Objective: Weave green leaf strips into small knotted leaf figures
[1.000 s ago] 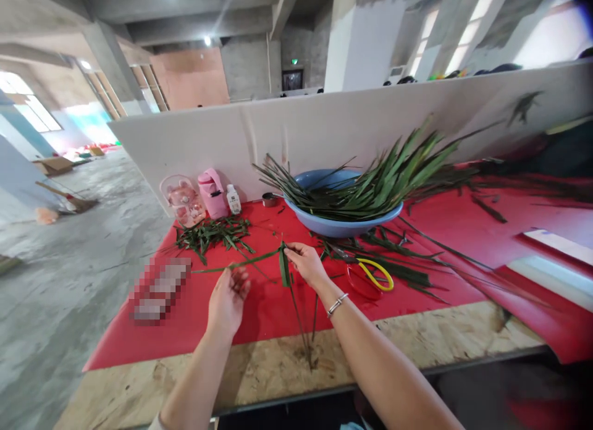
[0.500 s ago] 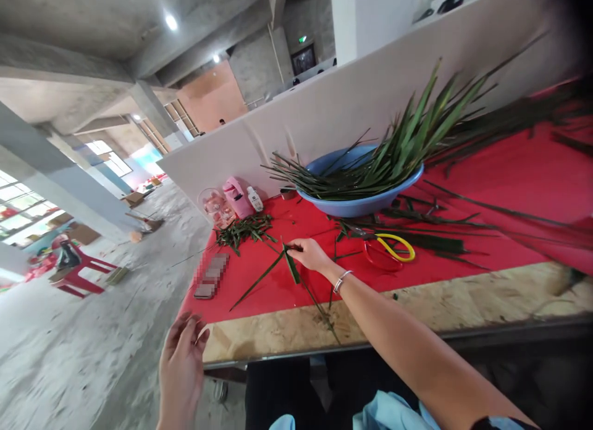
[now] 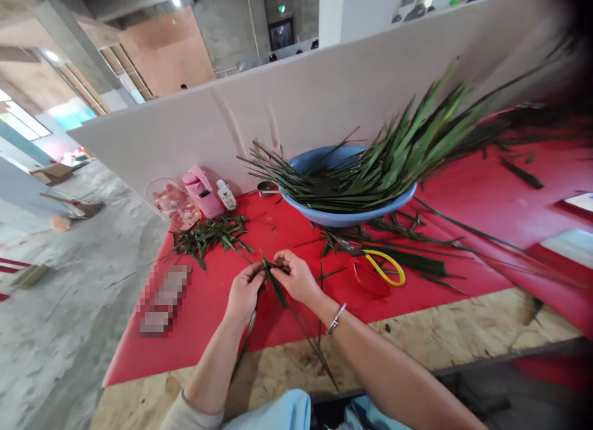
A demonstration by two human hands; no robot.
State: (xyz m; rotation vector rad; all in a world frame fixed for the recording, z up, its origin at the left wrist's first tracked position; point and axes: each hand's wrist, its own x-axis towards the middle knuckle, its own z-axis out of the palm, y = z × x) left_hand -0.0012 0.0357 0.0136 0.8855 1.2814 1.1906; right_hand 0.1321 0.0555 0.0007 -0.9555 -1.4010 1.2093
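Note:
Between my two hands, above the red table cover, is a folded green leaf strip (image 3: 277,289) with its tip pointing up and long ends hanging toward the table's front edge. My left hand (image 3: 246,288) pinches it from the left, fingers closed. From the right, my right hand (image 3: 296,278) grips the same strip between thumb and fingers; a bracelet (image 3: 336,319) circles that wrist. The fingers partly hide the fold. Scissors (image 3: 383,268) with yellow and red handles lie to the right of my right hand.
A blue basin (image 3: 343,217) heaped with long green leaves stands at the back. Cut leaf pieces (image 3: 210,235) lie at left, near a pink bottle (image 3: 204,192), a small white bottle (image 3: 227,195) and a clear plastic container (image 3: 169,201). A white partition (image 3: 315,102) runs behind.
My left hand has come from beside the table's left edge to the leaf strip and closed on it. My right hand still holds the strip. The view has shifted right.

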